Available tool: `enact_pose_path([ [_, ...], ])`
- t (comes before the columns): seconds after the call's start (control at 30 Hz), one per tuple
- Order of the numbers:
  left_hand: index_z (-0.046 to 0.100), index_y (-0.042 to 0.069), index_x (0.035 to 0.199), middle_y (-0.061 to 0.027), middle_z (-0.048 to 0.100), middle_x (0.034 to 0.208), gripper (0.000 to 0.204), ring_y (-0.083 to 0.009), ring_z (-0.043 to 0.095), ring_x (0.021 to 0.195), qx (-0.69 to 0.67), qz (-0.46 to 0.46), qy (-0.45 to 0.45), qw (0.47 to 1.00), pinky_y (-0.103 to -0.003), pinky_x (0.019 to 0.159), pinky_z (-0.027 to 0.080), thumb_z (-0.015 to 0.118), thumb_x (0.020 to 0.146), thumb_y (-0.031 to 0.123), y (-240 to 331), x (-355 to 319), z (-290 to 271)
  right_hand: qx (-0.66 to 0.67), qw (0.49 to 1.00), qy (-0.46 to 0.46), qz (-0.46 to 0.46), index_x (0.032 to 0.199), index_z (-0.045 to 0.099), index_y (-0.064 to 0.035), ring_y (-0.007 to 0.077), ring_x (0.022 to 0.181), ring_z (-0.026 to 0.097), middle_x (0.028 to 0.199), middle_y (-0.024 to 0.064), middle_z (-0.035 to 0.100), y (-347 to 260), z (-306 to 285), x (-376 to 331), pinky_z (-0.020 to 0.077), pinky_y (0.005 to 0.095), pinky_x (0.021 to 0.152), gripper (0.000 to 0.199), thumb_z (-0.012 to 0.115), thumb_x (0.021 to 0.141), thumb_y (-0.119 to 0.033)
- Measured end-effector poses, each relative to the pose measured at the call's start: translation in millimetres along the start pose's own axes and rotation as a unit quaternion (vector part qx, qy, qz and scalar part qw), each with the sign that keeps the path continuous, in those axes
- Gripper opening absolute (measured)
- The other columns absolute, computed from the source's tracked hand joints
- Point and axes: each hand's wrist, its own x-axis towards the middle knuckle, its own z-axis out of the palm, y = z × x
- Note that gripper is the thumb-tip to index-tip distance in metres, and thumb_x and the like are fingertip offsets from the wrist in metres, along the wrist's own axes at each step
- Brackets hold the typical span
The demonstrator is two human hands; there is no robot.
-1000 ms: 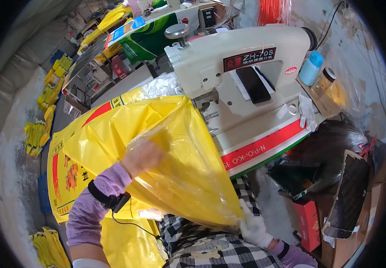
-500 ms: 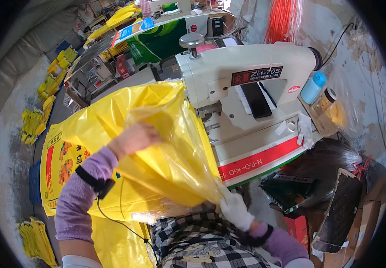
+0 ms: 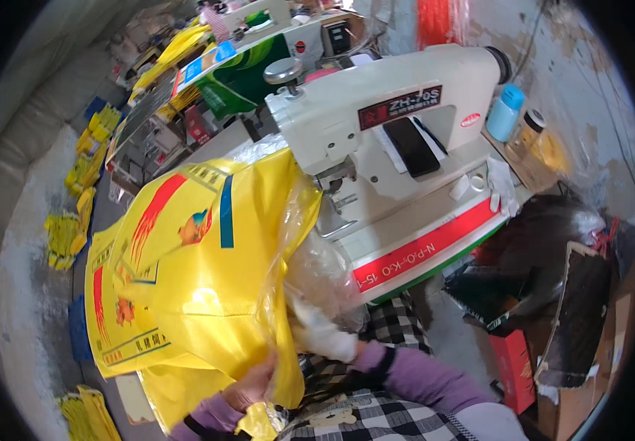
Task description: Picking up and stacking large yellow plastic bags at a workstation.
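A large yellow printed woven-plastic bag (image 3: 207,294) lies in front of me, bulging, with its printed panels facing up. Clear plastic film (image 3: 325,275) shows along its right-hand edge, a liner by its look. My bare left hand (image 3: 253,384) is low on the bag, its fingers closed on the yellow edge. My right hand (image 3: 321,332), in a white glove, is at the bag's right edge beside the film; its fingers are closed on that edge and partly hidden. Beyond the bag stands a white industrial sewing machine (image 3: 398,95), its needle area close to the bag's upper right corner.
A black phone (image 3: 411,147) lies on the machine bed, with a white glove (image 3: 502,187) at its right end. A blue bottle (image 3: 506,114) and a jar (image 3: 529,132) stand beyond. Bundles of yellow bags (image 3: 64,235) lie on the floor at left.
My left hand has come down from the middle of the bag to its near edge. My right hand has moved left. The bag has turned, bringing more printing into sight. The whole view has shifted.
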Motion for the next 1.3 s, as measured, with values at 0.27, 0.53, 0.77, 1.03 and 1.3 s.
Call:
enact_pose_path([
  [0.27,0.044,0.001,0.136,-0.0199,0.052,0.133,0.066,-0.0361,0.05,0.122,0.468,0.246,0.061,0.847,-0.044,0.102,0.041,0.073,0.079,0.013,29.4,-5.2,77.6,0.357,0.914,0.085,0.173,0.143,0.036,0.0024,0.0167,0.122,0.049,0.133,0.0102,0.053,-52.1,-58.3,-24.6,0.0387,0.0303,0.104,0.052,0.056,0.098,-0.016],
  [0.53,0.064,0.003,0.087,-0.0132,0.062,0.085,0.011,-0.0334,0.062,0.07,0.38,0.538,-0.043,0.751,-0.04,0.067,0.051,0.059,0.076,0.002,67.2,-3.0,56.4,0.296,0.919,0.097,0.239,0.14,0.042,0.0039,0.019,0.12,0.052,0.131,0.0137,0.055,-58.5,-62.2,-58.9,0.0397,0.0303,0.103,0.049,0.049,0.1,-0.023],
  [0.77,0.057,0.009,0.088,-0.0085,0.058,0.079,0.016,-0.032,0.059,0.066,0.614,0.459,-0.172,0.619,-0.042,0.055,0.046,0.059,0.075,0.0,101.7,-12.8,82.9,0.27,0.937,0.144,0.171,0.131,0.047,0.0036,0.0181,0.107,0.057,0.118,0.0122,0.058,-89.6,-63.3,-27.4,0.0454,0.0299,0.092,0.048,0.062,0.091,-0.02],
  [1.03,0.058,0.011,0.071,-0.0025,0.055,0.077,0.013,-0.0245,0.059,0.068,0.631,0.575,-0.04,0.52,-0.034,0.06,0.051,0.058,0.063,0.0,135.3,-34.4,97.6,0.33,0.899,0.106,0.266,0.145,0.028,0.0118,0.0194,0.113,0.057,0.128,0.0193,0.054,-62.1,-79.2,-64.3,0.0456,0.0309,0.097,0.077,0.066,0.085,-0.016],
  [1.3,0.057,0.009,0.067,-0.0027,0.052,0.076,0.01,-0.0229,0.055,0.087,0.743,0.599,0.122,0.272,-0.033,0.072,0.05,0.062,0.061,0.015,153.6,8.7,141.2,0.26,0.934,0.091,0.229,0.125,0.052,0.0026,0.0188,0.103,0.062,0.109,0.0107,0.065,-13.9,-51.4,-68.7,0.0501,0.0316,0.089,0.043,0.06,0.083,0.0],
])
